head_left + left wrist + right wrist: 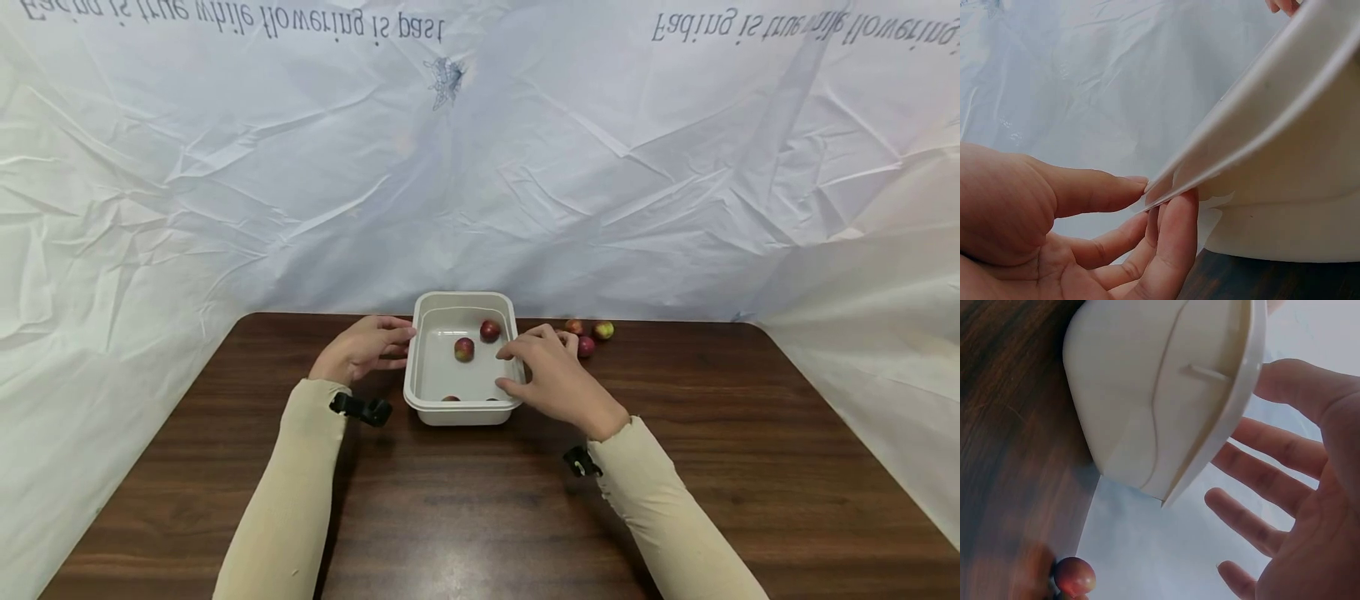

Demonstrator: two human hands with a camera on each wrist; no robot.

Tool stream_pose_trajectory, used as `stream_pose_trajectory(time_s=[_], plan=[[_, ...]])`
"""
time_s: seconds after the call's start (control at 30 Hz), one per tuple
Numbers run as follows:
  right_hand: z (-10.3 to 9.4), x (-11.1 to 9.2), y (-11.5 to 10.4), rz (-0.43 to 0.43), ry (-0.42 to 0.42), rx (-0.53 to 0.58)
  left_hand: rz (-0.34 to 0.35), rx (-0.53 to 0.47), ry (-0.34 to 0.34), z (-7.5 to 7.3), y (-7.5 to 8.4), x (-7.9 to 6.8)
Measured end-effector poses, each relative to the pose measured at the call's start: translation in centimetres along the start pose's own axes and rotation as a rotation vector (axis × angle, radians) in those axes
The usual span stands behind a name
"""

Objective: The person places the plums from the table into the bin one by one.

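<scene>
A pale rectangular plastic tub (459,410) stands at the table's far middle. In it lie a red-and-yellow fruit (464,349), apple-like and small, and a darker red one (490,331); the near wall mostly hides others. My left hand (369,346) is at the tub's left side; in the left wrist view its thumb (1100,190) and fingers pinch the rim. Spread loosely, my right hand (558,375) reaches over the right rim with nothing in its grasp. Its fingers (1254,522) are apart in the right wrist view, where the tub (1129,381) appears tilted.
Right of the tub, beyond my right hand, a small group of loose fruits (585,347) lies by the back edge of the dark wooden table (712,442). A wrinkled white sheet (375,167) hangs right behind the table and along its sides.
</scene>
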State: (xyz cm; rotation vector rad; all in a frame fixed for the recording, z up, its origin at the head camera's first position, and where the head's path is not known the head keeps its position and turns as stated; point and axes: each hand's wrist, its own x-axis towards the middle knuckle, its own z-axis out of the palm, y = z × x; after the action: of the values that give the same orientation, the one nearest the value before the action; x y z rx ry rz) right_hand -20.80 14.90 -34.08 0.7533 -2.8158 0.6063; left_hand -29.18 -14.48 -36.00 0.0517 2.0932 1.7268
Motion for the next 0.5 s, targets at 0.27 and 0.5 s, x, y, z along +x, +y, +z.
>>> stream_pose_trajectory(time_s=[0.27,0.5], plan=[[-1.6,-0.8,0.4,0.049,-0.027,0.015,-0.005,-0.006,0.002,0.0,-0.1,0.0],[-3.3,-1.5,1.4,0.073,-0.004,-0.008,0.001,-0.012,-0.001,0.1,-0.1,0.0]])
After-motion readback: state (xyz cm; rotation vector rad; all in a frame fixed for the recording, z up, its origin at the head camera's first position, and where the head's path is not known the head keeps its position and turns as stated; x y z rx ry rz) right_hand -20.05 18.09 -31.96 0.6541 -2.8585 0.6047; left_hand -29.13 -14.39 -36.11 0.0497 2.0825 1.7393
